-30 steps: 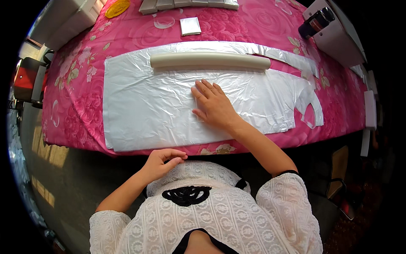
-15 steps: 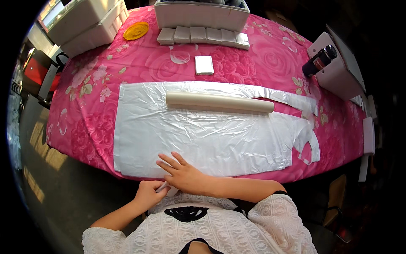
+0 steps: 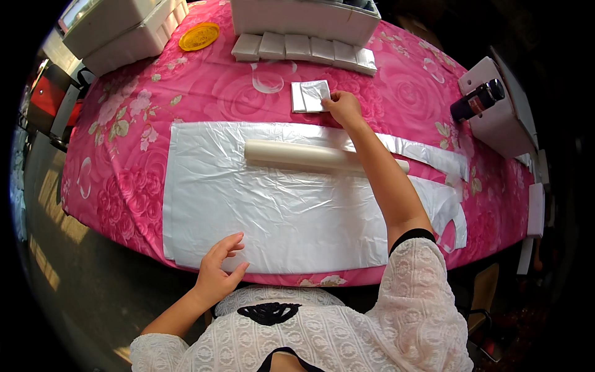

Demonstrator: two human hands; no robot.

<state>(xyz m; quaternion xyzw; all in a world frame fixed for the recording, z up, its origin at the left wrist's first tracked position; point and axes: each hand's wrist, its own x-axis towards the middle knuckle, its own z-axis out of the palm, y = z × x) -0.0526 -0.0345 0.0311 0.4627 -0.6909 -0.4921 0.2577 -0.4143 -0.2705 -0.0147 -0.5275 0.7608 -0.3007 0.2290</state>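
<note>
My right hand [image 3: 343,108] reaches across to the far middle of the table. Its thumb and fingers pinch the edge of a folded white plastic packet [image 3: 316,93], which overlaps a similar packet [image 3: 297,98] lying on the cloth. Nearer to me, flat white plastic aprons [image 3: 279,217] are spread out, with strap cut-outs at their right end. A long cream-coloured roll or tube [image 3: 304,155] lies across them, partly behind my right forearm. My left hand [image 3: 218,266] hovers by the aprons' front edge, fingers apart and holding nothing.
A pink flowered cloth [image 3: 124,161] covers the table. A row of folded packets [image 3: 297,48] lines the front of a white foam box [image 3: 304,22]. White boxes [image 3: 124,43] and a yellow dish [image 3: 199,37] are far left. A dark bottle [image 3: 477,100] leans by a white carton [image 3: 502,124] at right.
My right hand has gone from near my body to the far packet, where a second folded packet now overlaps the first. My left hand has let go of a small white item and opened.
</note>
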